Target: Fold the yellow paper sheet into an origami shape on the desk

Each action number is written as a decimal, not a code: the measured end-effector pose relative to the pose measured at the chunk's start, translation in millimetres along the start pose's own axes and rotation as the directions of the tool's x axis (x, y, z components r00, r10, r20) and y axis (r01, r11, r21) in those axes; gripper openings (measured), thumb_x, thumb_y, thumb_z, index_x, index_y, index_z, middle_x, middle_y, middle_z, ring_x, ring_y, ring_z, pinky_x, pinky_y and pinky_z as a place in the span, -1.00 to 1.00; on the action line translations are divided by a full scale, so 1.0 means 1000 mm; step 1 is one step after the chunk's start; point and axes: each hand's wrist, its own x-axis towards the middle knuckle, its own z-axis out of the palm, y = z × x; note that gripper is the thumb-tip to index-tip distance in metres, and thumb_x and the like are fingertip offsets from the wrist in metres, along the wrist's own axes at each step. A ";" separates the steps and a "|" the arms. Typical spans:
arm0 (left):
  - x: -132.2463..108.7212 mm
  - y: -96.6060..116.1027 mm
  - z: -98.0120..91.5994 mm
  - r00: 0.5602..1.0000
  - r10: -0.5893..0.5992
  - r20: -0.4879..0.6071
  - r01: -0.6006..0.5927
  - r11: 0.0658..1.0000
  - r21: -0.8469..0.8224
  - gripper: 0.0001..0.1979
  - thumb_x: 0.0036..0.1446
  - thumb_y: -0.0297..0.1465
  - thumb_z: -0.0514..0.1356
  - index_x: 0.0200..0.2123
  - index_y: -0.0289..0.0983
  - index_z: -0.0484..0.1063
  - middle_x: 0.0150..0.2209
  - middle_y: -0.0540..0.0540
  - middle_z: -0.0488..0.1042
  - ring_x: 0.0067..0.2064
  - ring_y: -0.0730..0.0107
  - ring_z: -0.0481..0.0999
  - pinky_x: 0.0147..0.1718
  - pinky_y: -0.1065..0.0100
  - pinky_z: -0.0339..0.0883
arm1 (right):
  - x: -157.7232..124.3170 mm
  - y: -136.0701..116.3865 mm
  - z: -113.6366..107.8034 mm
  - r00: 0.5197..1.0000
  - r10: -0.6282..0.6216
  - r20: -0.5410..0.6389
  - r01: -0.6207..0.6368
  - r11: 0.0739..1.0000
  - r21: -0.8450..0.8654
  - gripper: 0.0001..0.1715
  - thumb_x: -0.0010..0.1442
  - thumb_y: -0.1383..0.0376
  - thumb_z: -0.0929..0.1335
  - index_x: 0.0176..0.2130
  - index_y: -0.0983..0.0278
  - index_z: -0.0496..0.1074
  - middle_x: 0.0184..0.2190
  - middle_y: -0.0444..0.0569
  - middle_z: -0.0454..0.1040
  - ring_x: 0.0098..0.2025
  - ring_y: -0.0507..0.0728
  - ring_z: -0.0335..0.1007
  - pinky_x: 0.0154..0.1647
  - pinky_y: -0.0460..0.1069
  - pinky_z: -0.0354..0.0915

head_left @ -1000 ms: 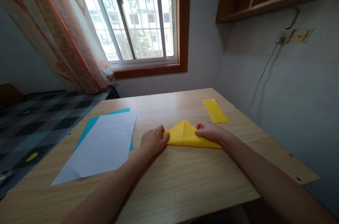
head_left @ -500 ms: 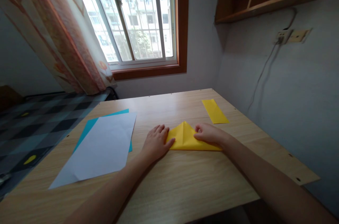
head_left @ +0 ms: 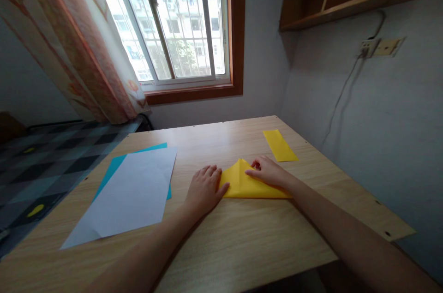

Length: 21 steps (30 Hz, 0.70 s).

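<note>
Table (head_left: pixel 242 242): pale wood grain, filling the near and middle of the scene, with small dark holes along its edges.
Curtain (head_left: pixel 69 44): orange and cream with a floral print, hanging at the far left.
Window (head_left: pixel 180 20): far side, brown outer frame, bars behind the glass, a building beyond.
Bed (head_left: pixel 62 145): dark checked cover with yellow patches, left of the table.
Shelf (head_left: pixel 346 12): brown wood, high on the right wall.
White sheet (head_left: pixel 128 194): lying on the table's left part, its near left corner drawn to a point.
Blue sheet (head_left: pixel 110 168): mostly under the white one, showing at its far, left and right edges.
Folded yellow paper (head_left: pixel 238 186): mid-table, between the two hands, straight edge near, peak pointing far, a crease running down from the peak.
Yellow strip (head_left: pixel 280 146): lying apart, farther and to the right.
Left hand (head_left: pixel 206 186): open, palm down, pressing the folded paper's left end, thumb by the near edge.
Right hand (head_left: pixel 268 172): fingers partly curled at the right slope, thumb on the paper; cannot tell whether it pinches.
Socket (head_left: pixel 367 46): right wall, cord hanging from it.
</note>
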 end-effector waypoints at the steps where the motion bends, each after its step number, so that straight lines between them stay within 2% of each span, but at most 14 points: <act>1: 0.000 0.000 0.000 1.000 0.001 0.000 -0.001 1.000 -0.001 -0.54 0.24 -0.16 0.07 0.06 -0.36 0.39 0.12 -0.28 0.41 0.16 0.05 0.33 0.15 0.10 0.15 | 0.001 0.002 0.001 1.000 0.010 0.001 -0.010 0.999 0.051 -0.67 0.04 0.10 0.42 -0.32 0.31 0.40 -0.31 0.03 0.44 -0.28 0.13 0.33 -0.33 -0.04 0.17; 5: 0.000 -0.001 0.000 1.000 -0.006 -0.004 0.006 1.000 -0.016 -0.51 0.25 -0.16 0.06 0.10 -0.38 0.37 0.13 -0.28 0.40 0.17 0.04 0.32 0.17 0.10 0.13 | 0.006 0.008 0.004 0.996 0.050 0.073 -0.071 0.944 0.323 -0.68 -0.06 0.22 0.45 -0.32 0.26 0.30 -0.44 -0.13 0.37 -0.42 0.05 0.28 -0.45 -0.08 0.14; 9: -0.002 -0.004 -0.005 0.999 -0.034 -0.012 0.033 0.997 -0.069 -0.47 0.23 -0.12 0.07 0.11 -0.37 0.37 0.12 -0.26 0.42 0.14 0.04 0.35 0.16 0.09 0.15 | 0.004 0.006 0.005 0.991 -0.041 0.130 -0.044 0.806 0.590 -0.63 -0.08 0.26 0.44 -0.28 0.22 0.24 -0.53 -0.24 0.31 -0.50 0.02 0.25 -0.50 -0.10 0.15; 13: -0.002 -0.010 -0.015 0.999 -0.044 -0.011 0.041 0.980 -0.197 -0.37 0.10 -0.02 0.16 0.09 -0.35 0.39 0.07 -0.28 0.45 0.11 -0.03 0.37 0.12 0.03 0.17 | -0.005 -0.003 0.001 0.968 -0.170 0.182 0.007 0.750 0.662 -0.62 -0.05 0.25 0.45 -0.29 0.22 0.22 -0.52 -0.24 0.35 -0.50 0.00 0.26 -0.49 -0.11 0.15; 15: -0.001 -0.012 -0.020 0.997 -0.057 0.047 0.070 0.932 -0.356 -0.41 0.08 -0.01 0.17 0.04 -0.31 0.43 -0.02 -0.25 0.51 0.00 0.02 0.45 0.01 0.08 0.27 | -0.010 -0.008 0.000 0.950 -0.215 0.227 0.011 0.749 0.662 -0.64 -0.04 0.27 0.45 -0.30 0.22 0.21 -0.53 -0.25 0.34 -0.52 -0.01 0.23 -0.50 -0.12 0.11; 17: 0.000 -0.011 -0.021 0.987 -0.035 0.156 0.121 0.802 -0.585 -0.51 0.10 -0.04 0.17 -0.04 -0.27 0.47 -0.13 -0.19 0.55 -0.17 0.15 0.52 -0.18 0.22 0.36 | -0.014 -0.013 0.000 0.923 -0.260 0.284 0.017 0.763 0.646 -0.65 -0.04 0.29 0.44 -0.30 0.22 0.21 -0.53 -0.26 0.33 -0.52 -0.02 0.21 -0.51 -0.13 0.09; 19: 0.000 -0.007 -0.021 0.968 0.018 0.251 0.192 0.590 -0.784 -0.59 0.11 -0.09 0.18 -0.14 -0.28 0.49 -0.22 -0.14 0.56 -0.29 0.27 0.52 -0.35 0.34 0.35 | -0.017 -0.017 0.001 0.899 -0.301 0.319 0.044 0.786 0.616 -0.66 -0.02 0.31 0.43 -0.29 0.22 0.20 -0.52 -0.26 0.32 -0.51 -0.02 0.19 -0.51 -0.13 0.08; 21: 0.000 -0.001 -0.018 0.954 0.031 0.297 0.264 0.375 -0.889 -0.64 0.07 -0.12 0.23 -0.24 -0.30 0.49 -0.28 -0.12 0.55 -0.35 0.33 0.50 -0.42 0.39 0.32 | -0.020 -0.020 0.002 0.891 -0.326 0.315 0.091 0.809 0.581 -0.67 -0.01 0.31 0.42 -0.29 0.22 0.20 -0.53 -0.27 0.27 -0.51 -0.03 0.15 -0.52 -0.14 0.05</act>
